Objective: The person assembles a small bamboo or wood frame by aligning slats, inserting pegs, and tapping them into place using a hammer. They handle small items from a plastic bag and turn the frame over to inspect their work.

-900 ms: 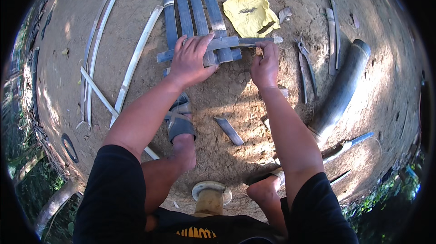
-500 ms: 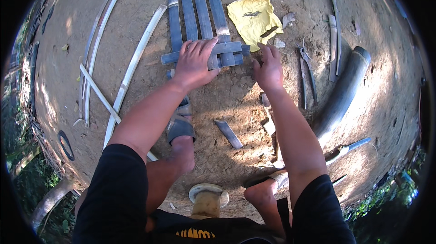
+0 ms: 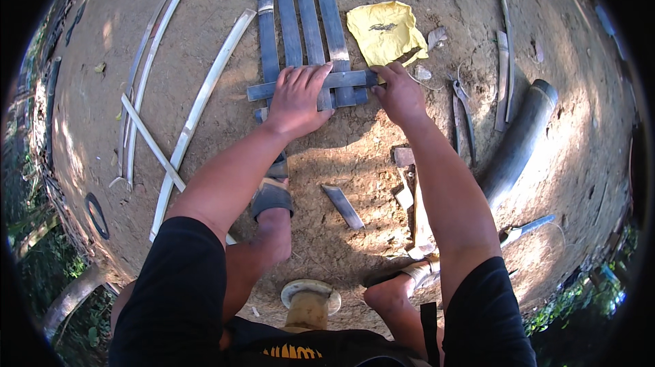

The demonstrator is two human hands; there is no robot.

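Note:
A frame of dark bamboo slats (image 3: 310,29) lies on the dirt ahead of me, its long slats joined by a strip across the far end. Near its close end, a bamboo crosspiece (image 3: 348,79) lies across the long slats. My left hand (image 3: 296,101) is closed over the crosspiece and the slats beneath, thumb on the near side. At the crosspiece's right end, my right hand (image 3: 401,96) pinches with thumb and fingers; the exact contact is partly hidden. Just beyond that hand lies a crumpled yellow sheet (image 3: 385,43) with small dark pieces, perhaps nails, on it.
Pliers (image 3: 463,97) and a thick dark bamboo pole (image 3: 522,138) lie to the right. A blue-handled blade (image 3: 535,223) is lower right, with a hammer (image 3: 404,157) beside my right forearm. Long pale strips (image 3: 205,97) lie left; a short bamboo piece (image 3: 343,206) lies between my feet.
My right hand has moved slightly left onto the crosspiece's right end and its fingers have closed there. My left hand stays on the slats. The whole view has shifted slightly.

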